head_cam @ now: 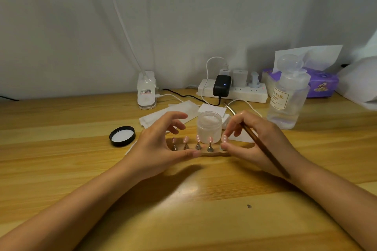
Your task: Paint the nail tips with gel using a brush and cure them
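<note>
Several pink nail tips (198,138) stand on small metal pegs in a row on a wooden holder strip (212,154). My left hand (161,144) curves around the strip's left end, thumb against its front edge, fingers lifted and relaxed. My right hand (251,138) holds a brown-handled brush (263,152) that slants back over the hand, and its thumb and forefinger pinch the rightmost nail tip (224,138). Right behind the row stands an open clear gel jar (209,128).
The jar's black lid (122,136) lies to the left. White wipes (169,114), a small white lamp (146,92), a power strip with chargers (232,89), a clear pump bottle (287,98) and a purple tissue pack (318,83) sit behind on the wooden table (183,210).
</note>
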